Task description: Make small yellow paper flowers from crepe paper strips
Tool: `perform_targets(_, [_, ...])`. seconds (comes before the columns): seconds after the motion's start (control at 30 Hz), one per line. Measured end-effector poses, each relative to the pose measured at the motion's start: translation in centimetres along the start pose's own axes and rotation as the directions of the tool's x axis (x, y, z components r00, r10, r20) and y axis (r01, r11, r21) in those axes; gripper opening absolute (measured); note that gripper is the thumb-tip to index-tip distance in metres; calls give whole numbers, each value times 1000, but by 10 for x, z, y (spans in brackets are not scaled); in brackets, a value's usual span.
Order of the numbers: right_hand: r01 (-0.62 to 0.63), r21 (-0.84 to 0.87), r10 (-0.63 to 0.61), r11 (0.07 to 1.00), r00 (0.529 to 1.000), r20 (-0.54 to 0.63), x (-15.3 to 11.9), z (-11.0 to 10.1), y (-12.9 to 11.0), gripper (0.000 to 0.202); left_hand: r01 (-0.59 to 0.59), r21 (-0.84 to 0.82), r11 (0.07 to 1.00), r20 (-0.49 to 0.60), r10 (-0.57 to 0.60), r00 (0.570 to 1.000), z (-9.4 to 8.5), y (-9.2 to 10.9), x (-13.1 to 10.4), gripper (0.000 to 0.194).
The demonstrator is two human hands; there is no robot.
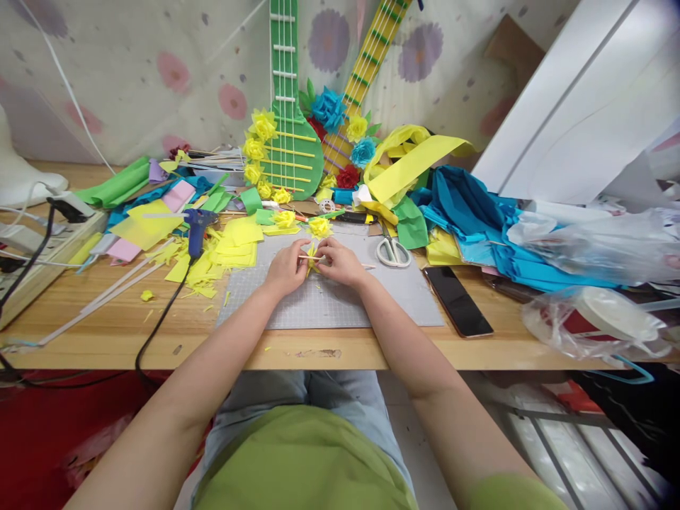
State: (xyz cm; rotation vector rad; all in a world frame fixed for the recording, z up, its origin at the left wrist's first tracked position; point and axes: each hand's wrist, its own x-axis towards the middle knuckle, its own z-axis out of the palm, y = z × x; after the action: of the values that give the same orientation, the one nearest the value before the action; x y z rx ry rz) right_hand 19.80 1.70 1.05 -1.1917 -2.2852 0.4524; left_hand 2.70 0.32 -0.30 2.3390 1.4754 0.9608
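Note:
Over the grey cutting mat (265,301), my left hand (290,269) and my right hand (340,263) meet with their fingers pinched. A thin pale stick (309,258) runs level between the fingertips. Against it is a small yellow paper piece (312,266) with pointed edges, partly hidden by the fingers. Just beyond my hands, a yellow paper flower (319,227) lies at the mat's far edge, with another yellow flower (284,219) to its left. White-handled scissors (394,253) rest to the right of my right hand.
Yellow paper squares (238,244) and a blue glue gun (196,232) lie left. A black phone (457,301) is right of the mat. Behind stand a green paper guitar (292,152) and a yellow one (375,53). Blue crepe paper (467,205) is heaped at right.

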Motion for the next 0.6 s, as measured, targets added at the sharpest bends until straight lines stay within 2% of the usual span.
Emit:
perform_targets(0.2, [-24, 25, 23, 999, 999, 48, 1, -2, 0, 13, -13, -30, 999, -10, 13, 1000, 2, -2, 0, 43])
perform_targets(0.33, [-84, 0, 84, 996, 996, -15, 0, -7, -1, 23, 28, -117, 993, -19, -31, 999, 1, -1, 0, 44])
perform_targets(0.47, [-180, -88, 173, 980, 981, -84, -1, -12, -1, 33, 75, -218, 973, -29, -83, 996, 0, 0, 0, 45])
perform_targets(0.6, [-133, -207, 126, 969, 991, -49, -1, -10, 0, 25, 140, -319, 937, -38, -160, 986, 2, -2, 1, 52])
